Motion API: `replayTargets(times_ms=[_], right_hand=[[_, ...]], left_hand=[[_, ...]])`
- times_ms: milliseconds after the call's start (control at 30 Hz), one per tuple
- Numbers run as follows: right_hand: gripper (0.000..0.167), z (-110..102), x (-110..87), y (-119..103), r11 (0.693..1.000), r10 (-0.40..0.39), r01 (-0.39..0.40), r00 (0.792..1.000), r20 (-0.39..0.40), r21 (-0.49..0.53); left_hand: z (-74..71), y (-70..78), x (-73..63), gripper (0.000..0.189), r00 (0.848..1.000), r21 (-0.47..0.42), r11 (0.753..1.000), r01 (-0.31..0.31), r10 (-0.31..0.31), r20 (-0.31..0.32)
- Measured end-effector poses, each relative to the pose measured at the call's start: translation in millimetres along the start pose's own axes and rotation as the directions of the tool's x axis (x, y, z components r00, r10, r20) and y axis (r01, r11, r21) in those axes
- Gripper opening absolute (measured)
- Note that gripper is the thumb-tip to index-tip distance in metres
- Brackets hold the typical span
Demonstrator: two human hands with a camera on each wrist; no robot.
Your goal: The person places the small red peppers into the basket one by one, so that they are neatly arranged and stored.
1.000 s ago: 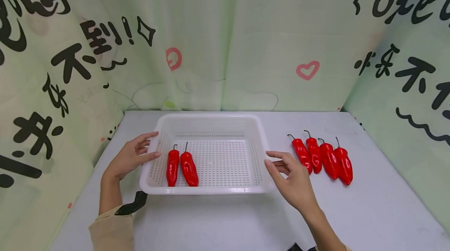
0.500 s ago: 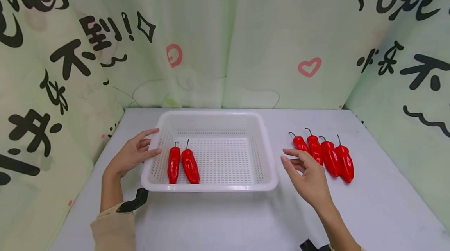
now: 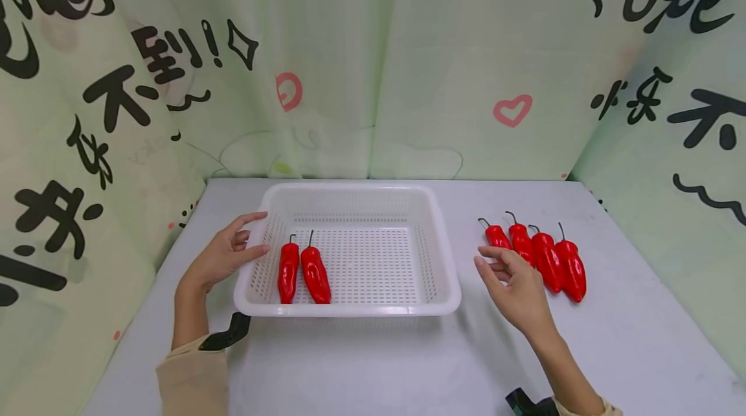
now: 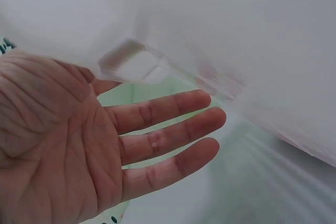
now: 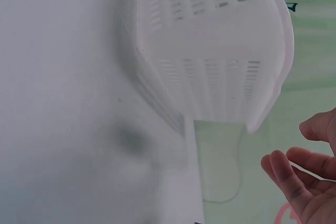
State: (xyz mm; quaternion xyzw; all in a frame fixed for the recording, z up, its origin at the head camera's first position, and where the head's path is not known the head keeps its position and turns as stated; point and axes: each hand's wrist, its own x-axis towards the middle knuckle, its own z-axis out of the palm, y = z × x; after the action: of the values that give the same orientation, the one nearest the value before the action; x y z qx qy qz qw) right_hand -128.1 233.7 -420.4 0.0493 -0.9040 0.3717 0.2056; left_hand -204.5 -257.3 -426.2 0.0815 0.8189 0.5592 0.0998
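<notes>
A white perforated plastic basket (image 3: 350,310) stands on the table with two red chili peppers (image 3: 315,275) lying in its left part. At its left rim is my left hand (image 3: 220,260), the thumb reaching over the edge. Several fingers stretch out straight beneath the basket wall (image 4: 252,45) in the left wrist view, where the thumb is hidden. To the right of the basket and apart from it, my right hand (image 3: 517,289) hovers with loosely bent fingers and holds nothing. Just beyond it lie several more red chili peppers (image 3: 546,264) side by side, partly covered by the hand.
The white table (image 3: 373,364) carries the basket and the pepper row. A pale green curtain (image 3: 443,66) with black lettering and pink hearts hangs along the back and both sides. Black straps (image 3: 224,335) sit at the wrists.
My right hand has moved away from the basket's right rim, rightward to the loose peppers. My left hand stays at the left rim. The head view has shifted slightly.
</notes>
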Motion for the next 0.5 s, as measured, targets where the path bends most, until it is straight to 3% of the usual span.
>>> replayTargets(times_ms=[500], right_hand=[[0.046, -1, 6.4, 20, 0.992, 0.100, -0.096, 0.994, 0.051, -0.080]], left_hand=[[0.5, -2.0, 0.5, 0.076, 1.000, -0.042, 0.999, 0.027, -0.027, 0.004]])
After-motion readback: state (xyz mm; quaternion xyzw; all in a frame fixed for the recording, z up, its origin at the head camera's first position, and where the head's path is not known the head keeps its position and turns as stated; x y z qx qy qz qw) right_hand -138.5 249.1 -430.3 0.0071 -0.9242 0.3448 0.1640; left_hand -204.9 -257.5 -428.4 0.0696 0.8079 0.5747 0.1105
